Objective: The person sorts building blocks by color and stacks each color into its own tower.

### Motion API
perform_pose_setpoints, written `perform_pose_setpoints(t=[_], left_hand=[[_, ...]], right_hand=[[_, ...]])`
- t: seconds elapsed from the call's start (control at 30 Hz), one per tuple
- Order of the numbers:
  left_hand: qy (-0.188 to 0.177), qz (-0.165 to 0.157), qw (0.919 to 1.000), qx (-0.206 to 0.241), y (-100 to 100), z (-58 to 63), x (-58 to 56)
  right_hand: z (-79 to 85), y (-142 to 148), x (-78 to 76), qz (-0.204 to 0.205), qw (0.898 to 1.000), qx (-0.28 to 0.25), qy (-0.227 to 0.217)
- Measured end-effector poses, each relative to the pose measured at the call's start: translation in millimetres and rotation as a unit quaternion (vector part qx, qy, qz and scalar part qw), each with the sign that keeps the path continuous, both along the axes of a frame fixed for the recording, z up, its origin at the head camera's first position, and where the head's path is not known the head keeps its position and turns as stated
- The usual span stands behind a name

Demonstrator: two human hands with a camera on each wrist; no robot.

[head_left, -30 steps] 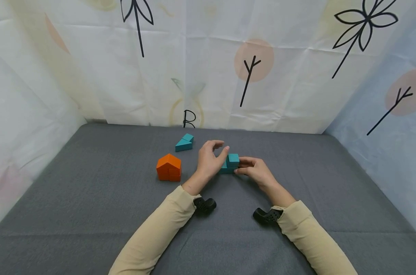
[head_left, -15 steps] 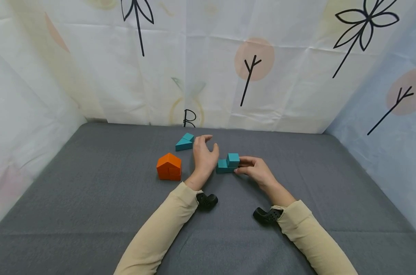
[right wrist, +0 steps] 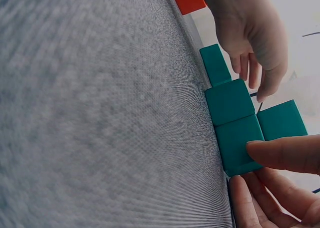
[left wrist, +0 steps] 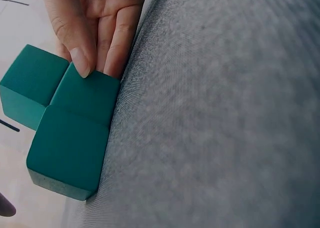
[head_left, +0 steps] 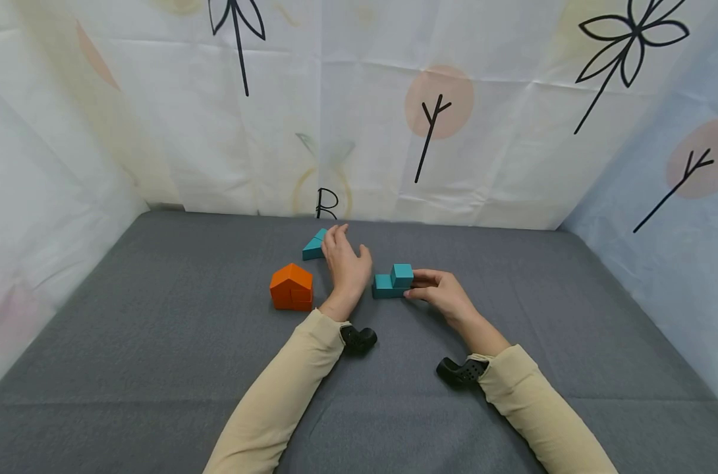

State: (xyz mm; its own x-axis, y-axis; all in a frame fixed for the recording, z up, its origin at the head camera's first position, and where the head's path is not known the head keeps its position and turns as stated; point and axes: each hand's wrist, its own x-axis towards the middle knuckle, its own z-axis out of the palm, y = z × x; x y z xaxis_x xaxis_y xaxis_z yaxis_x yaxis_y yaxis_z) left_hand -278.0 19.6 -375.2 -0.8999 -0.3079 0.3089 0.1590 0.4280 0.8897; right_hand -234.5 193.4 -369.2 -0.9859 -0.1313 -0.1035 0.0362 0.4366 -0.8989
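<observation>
My right hand (head_left: 444, 294) pinches the right end of a teal block stack (head_left: 386, 288), thumb on its near side and fingers behind. A lower teal piece lies on the cloth, with a teal cube (head_left: 402, 274) standing on its right part. In the right wrist view the thumb lies on a lower teal block (right wrist: 237, 140). My left hand (head_left: 347, 270) reaches with extended fingers to the back pair of teal pieces (head_left: 313, 250), partly covering them. Whether it touches them I cannot tell. The left hand's fingers are outside the left wrist view.
An orange house-shaped group of blocks (head_left: 291, 289) stands left of my left wrist. Grey cloth (head_left: 157, 342) covers the table. Patterned white fabric (head_left: 359, 131) hangs behind and at the sides. Each wrist bears a black camera mount (head_left: 359, 339).
My left hand has moved away from the teal stack, leftward and back to the rear teal pieces, uncovering the stack's left part. My right hand has kept its place.
</observation>
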Motion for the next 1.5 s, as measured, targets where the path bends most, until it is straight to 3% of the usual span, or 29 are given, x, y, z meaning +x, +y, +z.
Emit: perform_pose_setpoints(t=[0.3,0.73,1.07,1.33,1.5], left_hand=[[-0.036,0.018,0.9986,-0.036,-0.4,0.7,-4.7],[-0.116,0.054,0.9885,-0.080,-8.9,1.5,-11.9],[-0.105,0.066,0.9884,-0.087,-8.9,1.3,-11.5],[-0.117,0.047,0.9884,-0.086,-11.1,1.9,-12.3],[-0.117,0.059,0.9865,-0.098,-12.5,0.8,-13.8]], right_hand=[[-0.5,0.4,0.9,-0.003,1.000,-0.002,0.003],[-0.3,-0.1,3.0,-0.007,1.000,-0.001,-0.001],[-0.7,-0.3,3.4,-0.004,1.000,-0.007,0.001],[-1.5,0.9,3.2,0.000,1.000,-0.006,0.005],[-1.8,1.3,3.4,0.002,1.000,-0.011,0.005]])
